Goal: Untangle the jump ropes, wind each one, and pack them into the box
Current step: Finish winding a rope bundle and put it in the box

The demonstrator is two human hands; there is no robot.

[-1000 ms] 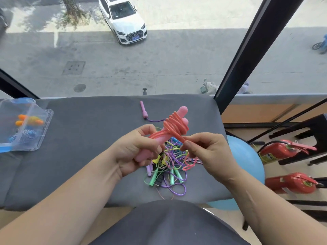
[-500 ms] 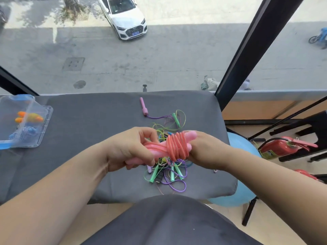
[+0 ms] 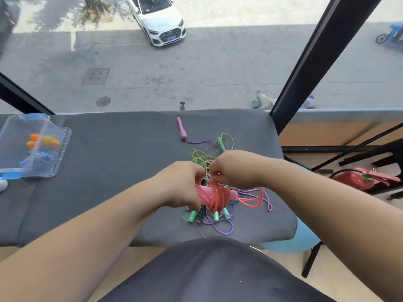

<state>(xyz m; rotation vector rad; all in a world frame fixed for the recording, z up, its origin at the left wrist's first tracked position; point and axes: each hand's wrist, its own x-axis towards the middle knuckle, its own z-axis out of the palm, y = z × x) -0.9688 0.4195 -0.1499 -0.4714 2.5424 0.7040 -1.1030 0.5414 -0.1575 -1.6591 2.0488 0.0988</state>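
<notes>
The pink jump rope (image 3: 218, 196), coiled round its handles, is gripped by the left hand (image 3: 181, 184); the right hand (image 3: 235, 168) pinches its cord just above, tangled ropes (image 3: 216, 215) below.

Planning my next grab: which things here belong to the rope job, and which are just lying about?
Belongs: pink rope, gripped by left hand and right hand; tangled ropes; clear box.
Lying about: fire extinguisher; blue ball.

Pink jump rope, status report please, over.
Left hand grips pink jump rope handles; right hand pinches its cord. Mostly wound, loose loop hanging. Tangle of other ropes beneath; box off left.
</notes>
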